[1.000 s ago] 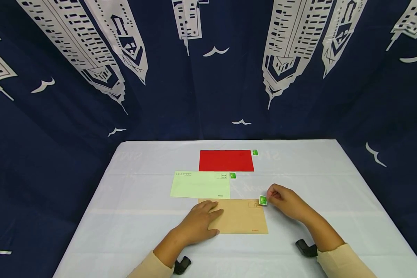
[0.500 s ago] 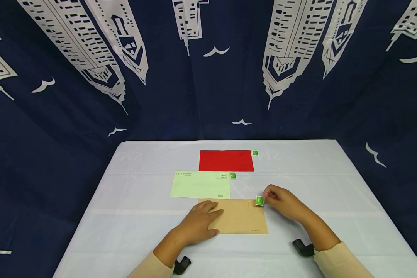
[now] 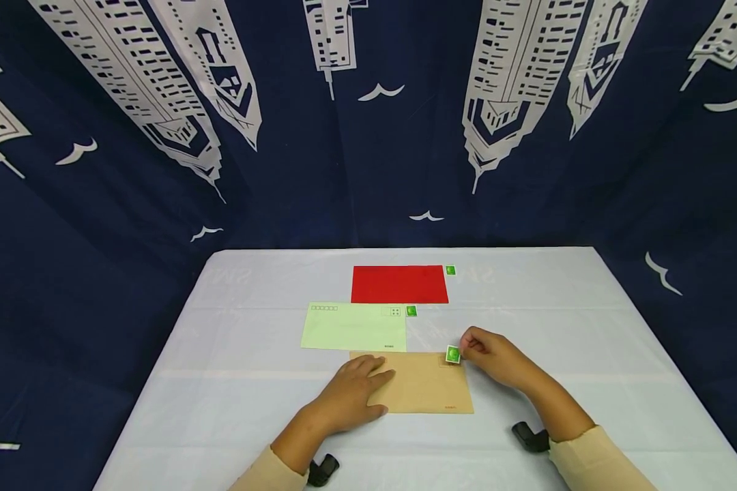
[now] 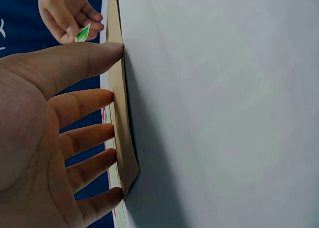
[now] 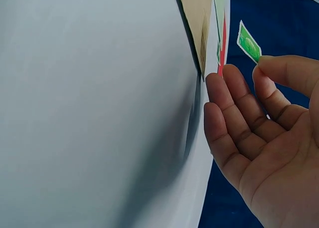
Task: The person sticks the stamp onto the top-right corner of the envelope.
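Observation:
A brown envelope [image 3: 424, 389] lies on the white table, and my left hand [image 3: 356, 392] rests on its left part with fingers spread. In the left wrist view the fingertips [image 4: 107, 130] of that hand touch the envelope's surface. My right hand [image 3: 497, 356] pinches a small green postage stamp [image 3: 452, 354] by its edge between thumb and index finger. The stamp hangs over the envelope's upper right corner, in front of the printed boxes there. In the right wrist view the pinched stamp [image 5: 249, 42] is tilted, apart from the paper, and the other fingers are loosely bent.
Behind the brown envelope lies a light green envelope [image 3: 353, 327], with a green stamp [image 3: 411, 311] at its upper right corner. Farther back is a red envelope [image 3: 399, 284] with another green stamp [image 3: 450, 270] beside it. A dark blue printed curtain [image 3: 344, 170] hangs behind the table.
My right hand has moved a little to the left with the stamp, bringing it farther over the brown envelope's upper right corner. The left hand has stayed in place.

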Tool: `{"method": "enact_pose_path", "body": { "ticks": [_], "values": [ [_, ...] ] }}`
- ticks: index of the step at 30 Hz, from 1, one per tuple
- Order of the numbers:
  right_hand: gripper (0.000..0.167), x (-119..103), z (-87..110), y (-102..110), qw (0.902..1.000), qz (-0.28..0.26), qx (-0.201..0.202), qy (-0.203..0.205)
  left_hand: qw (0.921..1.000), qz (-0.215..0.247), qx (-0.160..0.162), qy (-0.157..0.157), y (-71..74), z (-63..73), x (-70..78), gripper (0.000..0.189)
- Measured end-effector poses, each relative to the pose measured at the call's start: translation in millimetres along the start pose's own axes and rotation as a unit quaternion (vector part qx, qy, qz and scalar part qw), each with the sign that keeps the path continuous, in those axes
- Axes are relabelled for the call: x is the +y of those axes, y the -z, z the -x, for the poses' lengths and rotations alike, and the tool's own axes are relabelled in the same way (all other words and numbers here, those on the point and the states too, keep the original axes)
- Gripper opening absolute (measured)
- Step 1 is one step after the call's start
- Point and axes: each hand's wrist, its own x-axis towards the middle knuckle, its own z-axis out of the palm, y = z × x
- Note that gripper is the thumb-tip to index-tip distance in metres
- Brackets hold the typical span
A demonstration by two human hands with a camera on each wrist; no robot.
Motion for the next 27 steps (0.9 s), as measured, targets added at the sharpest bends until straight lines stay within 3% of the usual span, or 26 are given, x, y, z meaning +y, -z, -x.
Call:
{"method": "enact_pose_path", "body": {
  "ticks": [27],
  "values": [
    [0.007,-0.7,-8.5,-9.7,0.9993,-0.015,-0.029,0.019,0.9999,0.006,0.005,-0.008,0.0,1.3,-0.6,0.061]
  ]
}}
